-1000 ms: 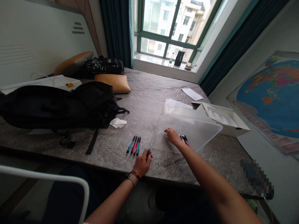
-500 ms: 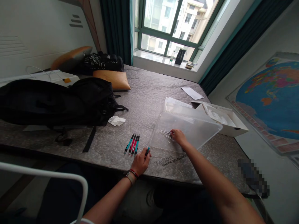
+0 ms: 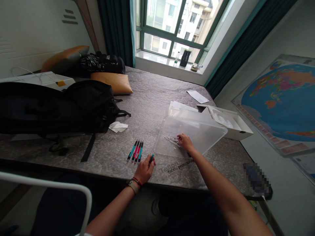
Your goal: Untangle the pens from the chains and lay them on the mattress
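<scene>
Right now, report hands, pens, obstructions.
Left hand holding teal pen. Right hand at thin sticks on clear tray. Four pens nearby. Right forearm partly hides tray.

Two hands: one left hand [image 3: 144, 171], one right hand [image 3: 185, 142]. In the left hand, one teal pen [image 3: 152, 158]. Just left of it, four pens [image 3: 136, 151] in a row: two teal, two red. At the right hand, one clear bin [image 3: 209, 131], with several white sticks [image 3: 171, 140], too overlapped to count. Beyond the left hand: one tissue [image 3: 118, 127], one backpack [image 3: 86, 101], two pillows [image 3: 112, 82], one patterned bag [image 3: 103, 64]. Beyond the right hand: one loose sheet [image 3: 198, 96], one white box [image 3: 242, 129], one bottle [image 3: 177, 57], one map [image 3: 283, 98].
</scene>
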Motion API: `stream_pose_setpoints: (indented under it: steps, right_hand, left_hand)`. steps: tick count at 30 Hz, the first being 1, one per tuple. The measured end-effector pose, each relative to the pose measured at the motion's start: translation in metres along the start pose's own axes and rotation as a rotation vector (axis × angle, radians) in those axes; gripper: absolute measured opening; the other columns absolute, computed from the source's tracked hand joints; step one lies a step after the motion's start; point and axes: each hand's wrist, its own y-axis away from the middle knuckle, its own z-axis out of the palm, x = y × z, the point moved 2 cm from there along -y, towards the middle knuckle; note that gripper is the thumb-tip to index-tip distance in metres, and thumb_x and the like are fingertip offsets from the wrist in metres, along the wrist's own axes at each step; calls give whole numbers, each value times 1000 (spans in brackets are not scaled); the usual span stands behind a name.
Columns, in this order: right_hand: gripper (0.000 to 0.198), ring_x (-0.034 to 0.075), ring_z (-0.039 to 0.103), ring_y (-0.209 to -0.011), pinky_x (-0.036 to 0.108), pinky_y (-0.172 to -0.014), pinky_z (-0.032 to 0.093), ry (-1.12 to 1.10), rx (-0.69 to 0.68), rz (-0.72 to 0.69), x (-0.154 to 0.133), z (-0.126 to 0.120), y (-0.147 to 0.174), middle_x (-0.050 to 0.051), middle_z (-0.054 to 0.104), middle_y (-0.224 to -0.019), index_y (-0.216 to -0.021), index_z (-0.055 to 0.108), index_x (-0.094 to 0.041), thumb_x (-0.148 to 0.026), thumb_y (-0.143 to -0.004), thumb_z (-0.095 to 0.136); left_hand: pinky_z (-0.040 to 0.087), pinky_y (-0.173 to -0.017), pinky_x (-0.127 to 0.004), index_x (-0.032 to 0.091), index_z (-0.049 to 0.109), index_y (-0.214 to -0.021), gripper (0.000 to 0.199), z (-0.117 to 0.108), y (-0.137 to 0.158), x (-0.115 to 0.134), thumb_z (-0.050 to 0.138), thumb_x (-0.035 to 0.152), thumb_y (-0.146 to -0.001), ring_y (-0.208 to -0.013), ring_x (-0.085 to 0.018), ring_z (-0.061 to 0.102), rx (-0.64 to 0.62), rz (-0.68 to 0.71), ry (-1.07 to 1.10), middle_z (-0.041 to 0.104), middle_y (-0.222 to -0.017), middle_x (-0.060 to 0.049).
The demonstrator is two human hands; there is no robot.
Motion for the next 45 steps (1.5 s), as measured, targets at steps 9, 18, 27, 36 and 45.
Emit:
stream_pose_setpoints:
  steps: [9, 18, 27, 36, 45]
  right_hand:
    - [28, 14, 64, -73, 25, -66, 53, -1170, 79, 393, 21, -20, 15, 3, 68, -85, -94, 70, -17, -30, -69, 75]
    - [27, 13, 65, -74, 22, -63, 54, -1381, 113, 519, 19, -22, 26, 4, 70, -87, -86, 67, -16, -21, -63, 79]
    - [4, 13, 62, -68, 24, -62, 56, -1479, 150, 571, 21, -19, 15, 3, 63, -72, -78, 57, -20, -23, -79, 58]
    - [19, 9, 47, -50, 20, -50, 42, -1006, 44, 478, 12, -8, -2, -3, 51, -56, -72, 56, -19, -32, -77, 68]
    - [5, 19, 60, -84, 26, -75, 40, -269, -123, 204, 5, 5, -17, 6, 68, -79, -74, 72, -18, -18, -71, 75]
  left_hand:
    - [44, -71, -26, 22, 54, -95, 14, 1, -1, -1, 40, 24, -93, -75, -17, 63, -6, 1, -3, 66, -82, -2]
    - [44, -71, -26, 22, 53, -95, 13, 1, -1, -2, 41, 23, -93, -75, -16, 63, 4, 15, 23, 66, -82, -1]
    - [44, -73, -26, 22, 53, -93, 12, 1, 0, -1, 41, 22, -93, -77, -16, 62, -3, 12, 22, 66, -82, -1]
    - [45, -72, -26, 21, 54, -93, 13, 0, -1, 0, 42, 22, -93, -75, -16, 63, 2, 13, 10, 65, -80, -1]
    - [46, -97, -34, 24, 56, -117, 26, -3, -1, 6, 40, 22, -96, -114, -19, 58, 43, 106, 100, 62, -125, -7]
